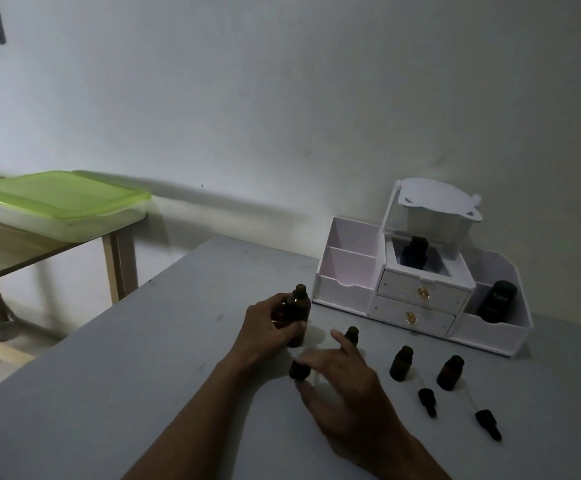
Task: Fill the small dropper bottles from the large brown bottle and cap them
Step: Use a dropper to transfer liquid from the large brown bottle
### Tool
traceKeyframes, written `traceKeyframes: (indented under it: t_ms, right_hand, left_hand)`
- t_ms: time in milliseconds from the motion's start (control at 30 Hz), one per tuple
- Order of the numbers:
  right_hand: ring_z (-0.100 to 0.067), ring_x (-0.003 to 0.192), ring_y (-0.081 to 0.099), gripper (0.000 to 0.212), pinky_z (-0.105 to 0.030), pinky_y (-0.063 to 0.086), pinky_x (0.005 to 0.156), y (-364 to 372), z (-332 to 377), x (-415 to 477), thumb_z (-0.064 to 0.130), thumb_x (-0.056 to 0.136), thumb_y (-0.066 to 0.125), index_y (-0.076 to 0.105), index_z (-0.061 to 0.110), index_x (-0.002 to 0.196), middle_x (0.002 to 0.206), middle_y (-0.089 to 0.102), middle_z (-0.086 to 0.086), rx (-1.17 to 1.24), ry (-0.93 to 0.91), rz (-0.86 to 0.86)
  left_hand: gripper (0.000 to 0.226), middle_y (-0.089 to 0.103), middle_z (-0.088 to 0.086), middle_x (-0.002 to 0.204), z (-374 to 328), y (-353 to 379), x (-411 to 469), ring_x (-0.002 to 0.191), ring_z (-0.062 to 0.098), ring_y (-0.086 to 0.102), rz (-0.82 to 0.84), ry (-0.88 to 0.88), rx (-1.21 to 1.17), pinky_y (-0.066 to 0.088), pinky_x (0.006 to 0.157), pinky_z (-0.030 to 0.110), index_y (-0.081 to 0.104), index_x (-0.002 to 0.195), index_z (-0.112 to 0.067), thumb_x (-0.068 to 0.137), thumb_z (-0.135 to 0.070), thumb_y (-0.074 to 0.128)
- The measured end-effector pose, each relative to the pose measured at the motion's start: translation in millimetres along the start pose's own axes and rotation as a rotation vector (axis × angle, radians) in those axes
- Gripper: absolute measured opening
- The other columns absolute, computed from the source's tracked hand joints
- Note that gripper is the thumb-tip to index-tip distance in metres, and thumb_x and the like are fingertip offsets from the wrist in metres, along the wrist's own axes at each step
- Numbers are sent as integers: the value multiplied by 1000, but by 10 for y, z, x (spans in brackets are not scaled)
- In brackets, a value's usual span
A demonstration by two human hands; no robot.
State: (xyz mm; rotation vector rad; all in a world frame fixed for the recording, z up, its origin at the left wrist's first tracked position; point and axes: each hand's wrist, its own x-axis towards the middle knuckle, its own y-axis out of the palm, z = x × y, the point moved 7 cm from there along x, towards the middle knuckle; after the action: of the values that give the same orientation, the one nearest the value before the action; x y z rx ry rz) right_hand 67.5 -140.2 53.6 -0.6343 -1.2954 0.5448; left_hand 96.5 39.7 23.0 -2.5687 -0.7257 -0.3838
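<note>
Head view: left hand [268, 329] is gripping the open large brown glass bottle [297, 304] on the grey table [143, 393]. Blurred right hand [346, 379] is hovering at a black cap [299, 370] — hold unclear — risking toppling the small brown dropper bottle [352, 335].

- A single view comes from a wide-angle camera worn on the person's head.
- It faces forward and down across the worktop [143, 375] toward its far edge and the wall [282, 98], which fills the upper half of the frame.
- The frame is rolled, so the worktop's far edge slopes down to the right.
- The camera sits close. Both forearms enter from the bottom edge, and the left hand [268, 327], gripping a bottle [296, 306], is near the frame's centre. The right hand [347, 379] is nearer the lens and blurred.
- The organiser [420, 296] at the far edge lies right of centre.
- Past the worktop's left edge, a side table [22, 251] shows at the frame's left.
</note>
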Motion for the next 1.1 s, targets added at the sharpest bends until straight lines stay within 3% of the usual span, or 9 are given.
traceKeyframes:
  t_ms: [100, 167, 267, 367, 533, 767, 967, 1100]
  right_hand:
    - [3, 104, 63, 37, -26, 55, 93, -286, -41, 310, 23, 84, 72, 61, 16, 118, 109, 71, 3, 112, 41, -169]
    - [1, 100, 65, 39, -17, 55, 86, -483, -100, 561, 17, 83, 71, 63, 6, 120, 107, 70, 1, 155, 68, -274]
    - [-4, 94, 68, 26, -21, 57, 82, -714, -222, 871, 14, 83, 70, 68, 7, 108, 100, 70, 1, 213, 121, -401]
    - [-10, 86, 72, 23, -26, 61, 79, -793, -437, 1031, 1, 80, 75, 71, 10, 100, 94, 72, 0, 371, 299, -483]
    - [-21, 79, 74, 13, -44, 63, 72, -715, -703, 1148, 8, 82, 76, 74, 8, 96, 87, 75, -3, 563, 459, -510]
    - [-23, 77, 74, 13, -49, 62, 73, -634, -843, 1151, 8, 81, 77, 76, 10, 94, 84, 76, -4, 606, 515, -524]
    - [-19, 76, 73, 12, -45, 62, 74, -592, -867, 1166, 13, 81, 78, 76, 12, 92, 83, 76, 0, 526, 529, -483]
    - [-11, 76, 73, 13, -30, 62, 74, -521, -837, 1198, 18, 82, 77, 76, 16, 94, 84, 75, 7, 471, 531, -418]
  left_hand:
    - [35, 73, -10, 96, -8, -5, 6, 91, 8, 70, -3, 15, -26, 58, 84, 29, 68, 109, -32, 77, -21, 79]
    - [36, 75, -5, 94, -9, -11, 6, 87, 12, 72, -2, 22, -55, 60, 81, 37, 70, 111, -30, 77, -21, 78]
    - [37, 74, -8, 93, -35, -35, -9, 88, 7, 70, -18, 41, -67, 58, 82, 32, 71, 112, -28, 76, -20, 76]
    - [36, 73, -10, 92, -47, -45, -7, 89, 5, 68, -16, 47, -75, 57, 81, 27, 71, 110, -28, 75, -21, 76]
    - [34, 73, -10, 89, -44, -41, 34, 87, 7, 68, -29, 59, -75, 58, 80, 30, 72, 106, -30, 72, -25, 75]
    - [37, 73, -13, 92, -31, -54, 51, 90, 4, 67, -28, 60, -72, 57, 80, 23, 71, 108, -33, 72, -29, 73]
    - [36, 72, -16, 94, -41, -59, 75, 93, 1, 66, -31, 64, -62, 53, 80, 14, 68, 106, -42, 73, -28, 74]
    - [37, 71, -17, 97, -45, -62, 91, 94, -3, 64, -27, 54, -62, 51, 80, 11, 67, 108, -41, 75, -26, 75]
